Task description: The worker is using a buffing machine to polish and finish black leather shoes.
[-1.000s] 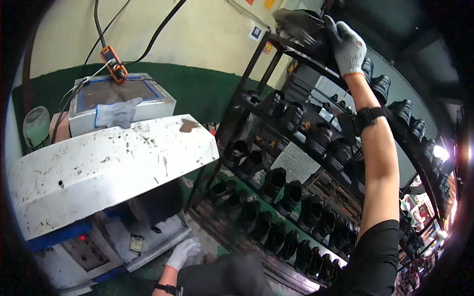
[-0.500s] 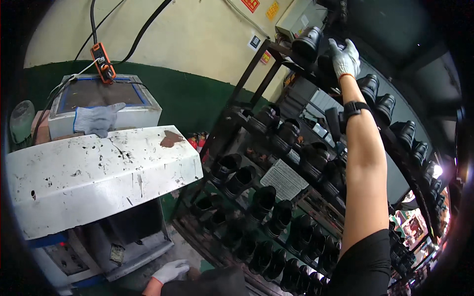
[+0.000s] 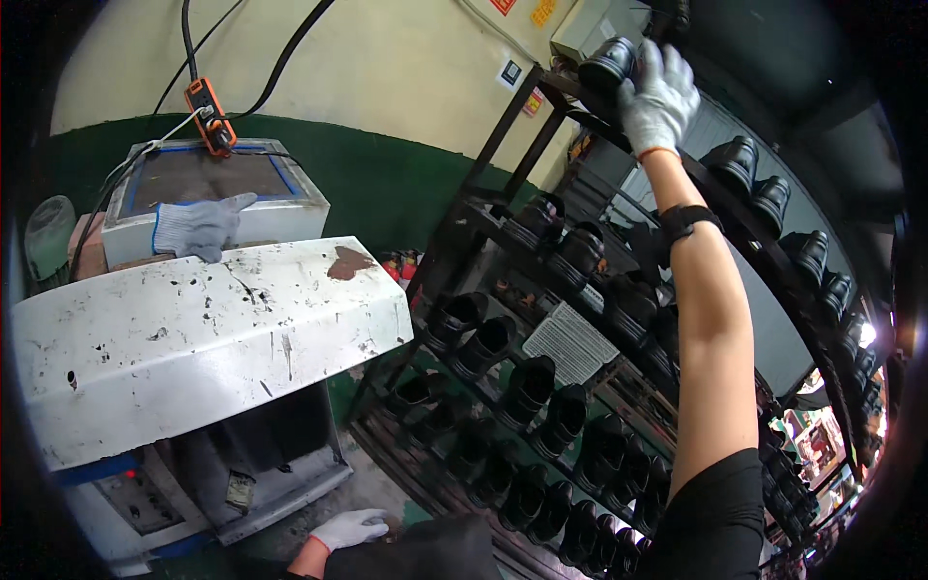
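Note:
My right hand (image 3: 658, 95), in a white work glove, reaches up to the top shelf of a black metal shoe rack (image 3: 503, 126) and rests on a black shoe (image 3: 607, 66) at the shelf's left end. A black band sits on that wrist. My left hand (image 3: 350, 528), also in a white glove, hangs low by the floor beside my dark trouser leg, fingers loose and holding nothing. More black shoes (image 3: 527, 387) fill the lower shelves in rows.
A white, paint-flecked machine hood (image 3: 193, 338) stands at the left, with a grey box (image 3: 217, 188) behind it carrying a loose grey glove (image 3: 198, 227). An orange handheld controller (image 3: 210, 116) hangs on cables against the cream and green wall. A ribbed grey sheet (image 3: 570, 343) lies on a middle shelf.
The view has tilted, bringing the rack's top corner closer. My right hand has stayed on the black shoe at the top shelf. My left hand stays low near the floor.

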A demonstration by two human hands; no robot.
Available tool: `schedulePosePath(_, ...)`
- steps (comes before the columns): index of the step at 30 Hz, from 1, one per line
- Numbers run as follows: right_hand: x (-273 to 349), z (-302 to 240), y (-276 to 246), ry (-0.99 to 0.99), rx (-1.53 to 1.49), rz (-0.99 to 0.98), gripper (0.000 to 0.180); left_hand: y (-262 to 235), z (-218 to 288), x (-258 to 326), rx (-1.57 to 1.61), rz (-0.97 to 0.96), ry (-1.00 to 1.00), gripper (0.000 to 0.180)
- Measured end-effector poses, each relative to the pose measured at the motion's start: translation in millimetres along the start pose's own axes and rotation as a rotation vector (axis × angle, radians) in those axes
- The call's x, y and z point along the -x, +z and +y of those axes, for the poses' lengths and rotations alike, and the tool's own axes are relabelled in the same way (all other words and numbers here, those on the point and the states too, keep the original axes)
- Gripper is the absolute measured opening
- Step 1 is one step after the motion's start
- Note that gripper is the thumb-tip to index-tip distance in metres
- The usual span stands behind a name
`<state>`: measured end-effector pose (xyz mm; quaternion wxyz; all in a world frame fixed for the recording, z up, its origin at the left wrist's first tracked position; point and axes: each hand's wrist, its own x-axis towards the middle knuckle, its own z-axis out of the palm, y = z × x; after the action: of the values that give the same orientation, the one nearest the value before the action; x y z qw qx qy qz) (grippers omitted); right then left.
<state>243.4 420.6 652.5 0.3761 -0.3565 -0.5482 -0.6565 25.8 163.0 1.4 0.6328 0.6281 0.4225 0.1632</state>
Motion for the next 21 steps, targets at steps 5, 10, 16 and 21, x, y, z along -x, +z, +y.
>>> schedulePosePath(5, 14.7, -38.0, 16.6, -0.269, 0.205, -0.280, 0.042, -4.2, 2.8, -0.4, 0.025, -0.008, -0.058, 0.063)
schedulePosePath(10, 11.1, -18.8, 28.7, -0.264, 0.177, -0.377, 0.046, 3.3, -8.8, -7.7, -0.052, 0.029, 0.044, 0.056)
schedulePosePath(16, -22.7, 64.1, -37.5, -0.133, 0.232, 0.172, 0.036, -2.8, 20.8, 21.4, -0.024, 0.034, 0.000, 0.057)
schedulePosePath(21, -17.9, 158.7, -90.5, 0.377, 0.404, -0.713, 0.063, 7.6, -3.8, 11.3, -0.170, 0.042, 0.089, 0.058)
